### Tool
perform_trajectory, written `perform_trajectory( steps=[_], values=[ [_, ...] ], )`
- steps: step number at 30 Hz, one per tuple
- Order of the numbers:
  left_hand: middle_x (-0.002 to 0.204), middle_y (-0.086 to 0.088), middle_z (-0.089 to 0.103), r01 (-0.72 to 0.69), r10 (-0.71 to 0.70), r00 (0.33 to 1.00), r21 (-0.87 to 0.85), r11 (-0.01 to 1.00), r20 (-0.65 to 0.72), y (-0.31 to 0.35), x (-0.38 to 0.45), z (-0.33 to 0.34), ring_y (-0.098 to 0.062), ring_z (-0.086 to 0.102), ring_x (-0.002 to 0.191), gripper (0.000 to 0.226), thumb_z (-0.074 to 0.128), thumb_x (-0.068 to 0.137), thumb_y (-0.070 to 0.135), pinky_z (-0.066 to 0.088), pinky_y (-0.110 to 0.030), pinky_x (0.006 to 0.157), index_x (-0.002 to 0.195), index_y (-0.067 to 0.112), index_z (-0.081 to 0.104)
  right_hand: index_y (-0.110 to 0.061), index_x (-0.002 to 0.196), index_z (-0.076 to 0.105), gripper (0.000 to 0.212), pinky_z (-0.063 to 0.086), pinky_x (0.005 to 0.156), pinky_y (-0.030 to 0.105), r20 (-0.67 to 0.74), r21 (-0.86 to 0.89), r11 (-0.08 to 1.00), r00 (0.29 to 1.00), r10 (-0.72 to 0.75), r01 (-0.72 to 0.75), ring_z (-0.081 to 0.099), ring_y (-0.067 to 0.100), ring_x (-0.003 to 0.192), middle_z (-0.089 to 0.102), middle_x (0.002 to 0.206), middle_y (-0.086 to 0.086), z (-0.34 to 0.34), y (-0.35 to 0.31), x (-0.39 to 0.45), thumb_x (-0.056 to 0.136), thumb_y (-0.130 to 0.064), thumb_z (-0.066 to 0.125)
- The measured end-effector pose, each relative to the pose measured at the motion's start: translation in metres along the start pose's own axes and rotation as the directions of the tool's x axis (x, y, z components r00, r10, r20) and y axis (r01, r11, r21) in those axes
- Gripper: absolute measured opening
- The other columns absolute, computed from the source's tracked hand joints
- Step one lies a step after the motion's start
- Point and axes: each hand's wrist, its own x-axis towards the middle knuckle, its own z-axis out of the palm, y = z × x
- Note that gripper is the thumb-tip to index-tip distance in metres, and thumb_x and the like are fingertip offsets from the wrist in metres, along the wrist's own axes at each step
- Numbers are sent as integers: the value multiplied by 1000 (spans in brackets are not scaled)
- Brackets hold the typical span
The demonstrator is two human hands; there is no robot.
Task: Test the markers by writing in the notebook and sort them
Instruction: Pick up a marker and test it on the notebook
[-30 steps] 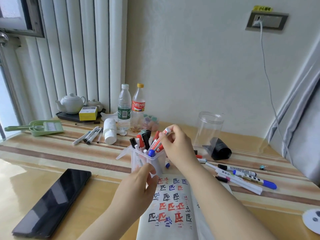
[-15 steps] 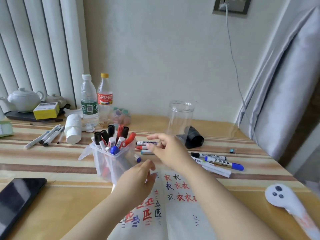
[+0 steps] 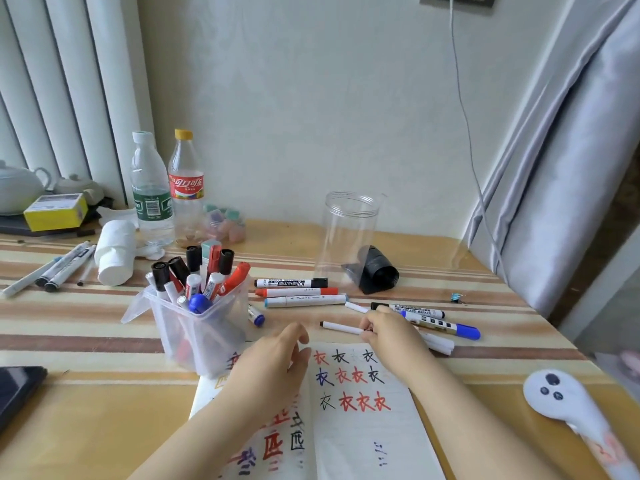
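The right hand (image 3: 388, 329) has dropped from mid-air to the table, fingers now pinching a white marker (image 3: 341, 327) just beyond the open notebook (image 3: 363, 410). The left hand (image 3: 277, 358) rests relaxed on the page, near the marker-filled tub (image 3: 197, 327).

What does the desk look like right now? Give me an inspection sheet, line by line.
Surface: striped table.
Job's things: open notebook with red, black and blue test characters; plastic tub of markers; loose markers behind the notebook.
Clutter: two bottles, empty clear jar, phone.
Grip: right hand pinches a thin white pen; left hand open over the notebook.
Cables: white cable down the wall.
Surroundings: curtain, blinds.
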Motion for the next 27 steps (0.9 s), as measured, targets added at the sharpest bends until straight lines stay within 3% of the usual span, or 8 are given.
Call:
perform_trajectory(
  steps=[3, 5, 9, 12, 14, 22, 24, 27],
  values=[
    [87, 16, 51, -19, 19, 1000, 3, 1000, -22, 0, -1, -3, -4, 49, 73, 15, 41, 94, 31, 39, -15, 62, 107, 27, 46, -16, 103, 53, 14, 41, 66, 27, 12, 38, 999, 1000, -3, 3, 51, 14, 82, 51, 100, -4, -6, -6, -2, 98, -26, 44],
    [89, 16, 50, -46, 46, 998, -8, 999, -38, 1, -1, -6, -3, 48, 71, 15, 43, 93, 32, 42, -15, 64, 106, 26, 48, -19, 105, 51, 16, 39, 61, 23, 24, 303, 951, 998, 63, -67, 51, 10, 78, 55, 95, -5, -16, -16, -12, 99, -30, 41],
    [103, 14, 52, -121, 119, 992, -81, 989, -33, 12, -3, -10, -3, 53, 84, 22, 44, 93, 37, 47, -18, 75, 110, 25, 49, -11, 97, 53, 15, 48, 69, 31, 115, 782, 610, 992, 53, -123, 58, 10, 66, 64, 70, -3, -25, -38, -47, 97, -25, 47],
    [106, 9, 55, -174, 178, 984, -117, 978, 23, 23, -8, -7, -10, 55, 92, 25, 40, 95, 34, 43, -20, 77, 113, 21, 50, -4, 86, 50, 9, 46, 57, 27, 130, 921, 367, 991, 20, -128, 61, 16, 61, 65, 63, 2, -18, -47, -73, 94, -8, 50],
    [97, 6, 58, -208, 222, 972, -158, 965, 78, 27, -16, -5, -13, 54, 88, 20, 39, 96, 27, 38, -19, 71, 105, 17, 53, -4, 81, 48, 12, 40, 49, 21, 138, 949, 286, 990, 7, -134, 55, 16, 52, 60, 56, 3, -14, -49, -85, 87, -7, 58],
    [78, 10, 55, -286, 338, 920, -249, 925, 197, 40, -48, -13, -3, 47, 66, 23, 37, 97, 31, 34, -11, 59, 99, 13, 51, -17, 60, 46, 29, 25, 42, 17, 136, 964, 237, 989, -58, -119, 31, 10, 41, 42, 44, 0, -11, -43, -114, 69, -27, 72],
    [73, 20, 52, -296, 360, 901, -262, 918, 242, 45, -52, -16, 7, 47, 65, 19, 37, 98, 28, 33, -7, 60, 101, 20, 54, -15, 60, 41, 31, 24, 41, 17, 148, 958, 255, 987, -59, -129, 34, 10, 39, 43, 44, 4, -14, -41, -119, 71, -25, 68],
    [73, 17, 52, -309, 377, 882, -257, 916, 282, 46, -53, -14, 2, 45, 66, 15, 36, 97, 25, 31, -9, 61, 90, 24, 49, -12, 63, 37, 32, 27, 40, 19, 150, 949, 285, 988, -42, -133, 42, 11, 38, 50, 48, 11, -16, -40, -125, 73, -24, 64]
  ],
)
